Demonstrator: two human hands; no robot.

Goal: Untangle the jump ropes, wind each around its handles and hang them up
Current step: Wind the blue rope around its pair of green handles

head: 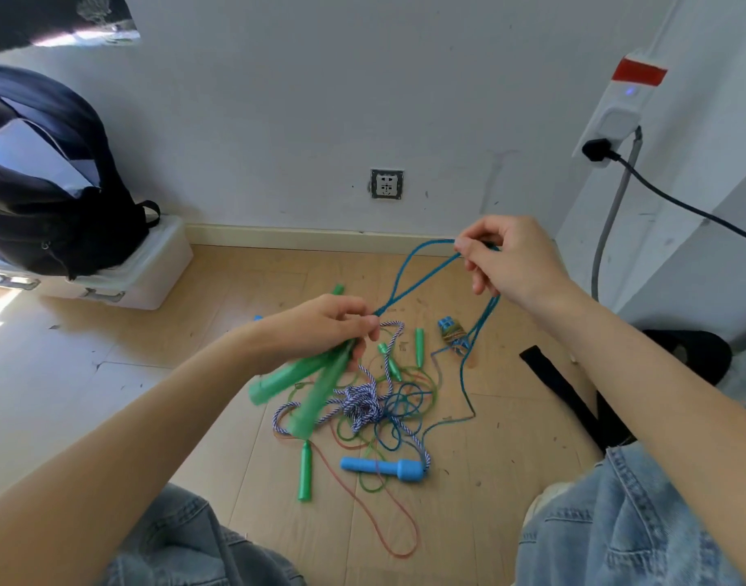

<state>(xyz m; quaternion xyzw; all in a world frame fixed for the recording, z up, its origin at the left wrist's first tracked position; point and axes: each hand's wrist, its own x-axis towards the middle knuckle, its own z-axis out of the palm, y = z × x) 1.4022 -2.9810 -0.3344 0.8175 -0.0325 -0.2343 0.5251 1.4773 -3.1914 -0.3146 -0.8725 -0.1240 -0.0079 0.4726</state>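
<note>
Left hand (320, 327) grips two green handles (303, 384) together, fingers curled round them, and pinches a blue cord (422, 268) at its fingertips. Right hand (510, 264), up at 1 o'clock from the left, pinches the same cord between thumb and fingers; a loop spans the two hands, clear of the floor (109, 374). The cord drops from the right hand to the tangled ropes (371, 406) lying at 6 o'clock of the hands. A blue handle (384, 467) and a loose green handle (305, 473) lie at the tangle's near edge.

Both hands out front — left hand (320, 327) gripping low, right hand (510, 260) pinching higher.
</note>
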